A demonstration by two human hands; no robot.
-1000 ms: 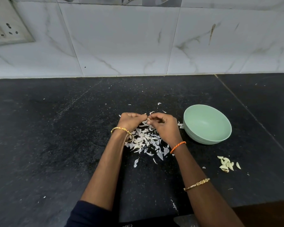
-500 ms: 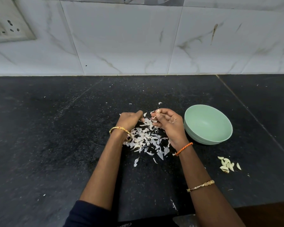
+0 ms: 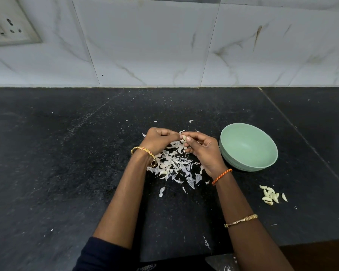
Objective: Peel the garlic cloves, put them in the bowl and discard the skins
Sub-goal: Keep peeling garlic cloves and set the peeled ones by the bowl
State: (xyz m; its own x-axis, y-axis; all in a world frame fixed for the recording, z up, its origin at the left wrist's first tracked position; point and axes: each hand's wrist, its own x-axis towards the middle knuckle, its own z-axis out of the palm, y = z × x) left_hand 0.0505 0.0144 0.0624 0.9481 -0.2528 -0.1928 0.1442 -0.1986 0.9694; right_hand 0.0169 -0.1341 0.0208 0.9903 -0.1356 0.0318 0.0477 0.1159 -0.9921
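Over on the far left, a wall socket (image 3: 7, 26) sits on the marbled tile wall (image 3: 164, 45), and below it runs the black countertop (image 3: 57, 163). Moving in, the left hand (image 3: 158, 140) is curled tight, gold bangle (image 3: 144, 153) on the wrist, its fingertips meeting the right hand's at a single garlic clove (image 3: 184, 137). Beneath both hands lies the heap of skins (image 3: 174, 165), papery white flakes scattered across the counter. The right hand (image 3: 203, 151) pinches that same clove between thumb and fingers, an orange thread (image 3: 222, 176) round the wrist and a gold bracelet (image 3: 240, 220) further up the forearm. Just beside it stands the green bowl (image 3: 249, 147), with nothing visible inside. Further right and nearer the counter's front edge, a small cluster of garlic cloves (image 3: 271, 196) rests on the counter, well apart from the bowl.
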